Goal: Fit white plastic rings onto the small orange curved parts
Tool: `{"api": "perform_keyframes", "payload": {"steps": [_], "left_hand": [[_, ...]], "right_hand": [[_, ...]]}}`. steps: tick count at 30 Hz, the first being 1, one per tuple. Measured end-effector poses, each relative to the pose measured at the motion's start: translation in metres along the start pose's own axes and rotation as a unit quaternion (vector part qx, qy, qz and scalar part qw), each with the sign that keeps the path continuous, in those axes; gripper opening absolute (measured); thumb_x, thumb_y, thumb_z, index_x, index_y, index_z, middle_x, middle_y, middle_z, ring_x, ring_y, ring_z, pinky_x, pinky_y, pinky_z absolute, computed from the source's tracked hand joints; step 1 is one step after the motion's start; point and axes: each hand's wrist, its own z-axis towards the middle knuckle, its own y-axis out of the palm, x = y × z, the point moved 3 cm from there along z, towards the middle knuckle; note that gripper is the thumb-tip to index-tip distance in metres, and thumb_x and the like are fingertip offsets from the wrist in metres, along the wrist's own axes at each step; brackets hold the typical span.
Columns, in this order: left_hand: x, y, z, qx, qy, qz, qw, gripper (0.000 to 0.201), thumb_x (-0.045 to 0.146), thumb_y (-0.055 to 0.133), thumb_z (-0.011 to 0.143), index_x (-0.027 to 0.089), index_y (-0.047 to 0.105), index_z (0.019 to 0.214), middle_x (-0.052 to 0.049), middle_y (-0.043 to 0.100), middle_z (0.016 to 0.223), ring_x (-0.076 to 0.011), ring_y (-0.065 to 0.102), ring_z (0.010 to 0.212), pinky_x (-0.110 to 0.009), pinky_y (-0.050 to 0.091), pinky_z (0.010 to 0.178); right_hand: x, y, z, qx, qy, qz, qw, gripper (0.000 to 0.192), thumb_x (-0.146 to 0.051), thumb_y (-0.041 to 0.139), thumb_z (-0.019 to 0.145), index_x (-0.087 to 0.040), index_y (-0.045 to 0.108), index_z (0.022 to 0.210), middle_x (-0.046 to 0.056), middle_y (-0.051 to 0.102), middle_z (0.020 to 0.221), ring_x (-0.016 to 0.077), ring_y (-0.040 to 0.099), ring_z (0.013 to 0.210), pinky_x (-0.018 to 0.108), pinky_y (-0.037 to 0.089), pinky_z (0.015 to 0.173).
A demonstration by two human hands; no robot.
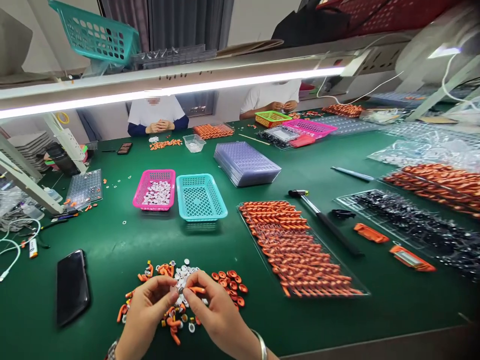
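Observation:
My left hand point(144, 312) and my right hand point(217, 310) meet fingertip to fingertip low in the head view. The right one pinches a small orange plastic piece point(198, 289). A tiny greyish round part point(180, 290) shows between the two hands; what the left fingertips grip is too small to tell. Under and around both hands lies a pile of white round caps point(186, 262) and small curved orange pieces point(173, 322), some with yellow or white ends. Beside my right hand are orange oval cups point(232, 285).
Beyond the pile stand a pink basket point(135, 202) of white parts and a turquoise basket point(202, 218). A phone point(73, 287) lies left. To the right are a tray of orange parts point(300, 250), a hammer point(326, 222) and orange housings point(412, 257). Two people sit opposite.

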Motion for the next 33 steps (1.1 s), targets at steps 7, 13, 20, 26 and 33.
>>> {"api": "perform_keyframes", "payload": {"steps": [7,13,20,26,33], "left_hand": [[-0.001,-0.01,-0.008,0.017,-0.006,-0.06,0.998,0.026,0.038,0.083,0.064,0.017,0.072,0.075,-0.004,0.075,0.069,-0.0199,0.071,0.063,-0.027,0.058,0.059],[0.0,-0.014,-0.012,0.051,0.05,-0.024,0.997,0.008,0.019,0.08,0.065,0.019,0.073,0.069,0.0,0.072,0.064,-0.0142,0.067,0.057,-0.018,0.054,0.055],[0.001,-0.018,-0.013,0.064,0.09,0.012,0.994,0.008,0.014,0.078,0.066,0.02,0.074,0.069,0.0,0.073,0.064,-0.0156,0.068,0.057,-0.019,0.056,0.054],[-0.001,-0.021,-0.013,0.069,0.115,0.036,0.99,0.008,0.015,0.078,0.067,0.021,0.074,0.071,0.0,0.074,0.067,-0.0166,0.07,0.058,-0.021,0.058,0.056],[-0.001,-0.02,-0.015,0.071,0.145,0.062,0.985,0.015,0.01,0.077,0.067,0.023,0.073,0.072,0.002,0.074,0.068,-0.0148,0.07,0.06,-0.018,0.057,0.057]], "right_hand": [[-0.003,0.011,0.006,-0.035,0.034,0.012,0.999,0.019,-0.036,0.053,0.088,-0.021,0.048,0.078,-0.001,0.052,0.069,0.0148,0.05,0.062,0.027,0.039,0.057],[-0.005,0.017,0.008,-0.041,0.061,0.011,0.997,0.02,-0.035,0.056,0.082,-0.022,0.045,0.071,-0.003,0.046,0.063,0.0139,0.045,0.058,0.025,0.037,0.052],[-0.001,0.021,0.01,-0.048,0.08,-0.008,0.996,0.021,-0.034,0.058,0.082,-0.021,0.047,0.071,-0.003,0.048,0.062,0.0132,0.043,0.058,0.025,0.034,0.052],[0.001,0.023,0.01,-0.053,0.078,-0.005,0.996,0.019,-0.031,0.057,0.082,-0.021,0.046,0.072,-0.003,0.049,0.064,0.013,0.044,0.059,0.025,0.034,0.053],[0.002,0.021,0.009,-0.05,0.077,-0.015,0.996,0.019,-0.032,0.057,0.082,-0.021,0.046,0.071,-0.003,0.047,0.064,0.0136,0.042,0.06,0.025,0.034,0.054]]}}
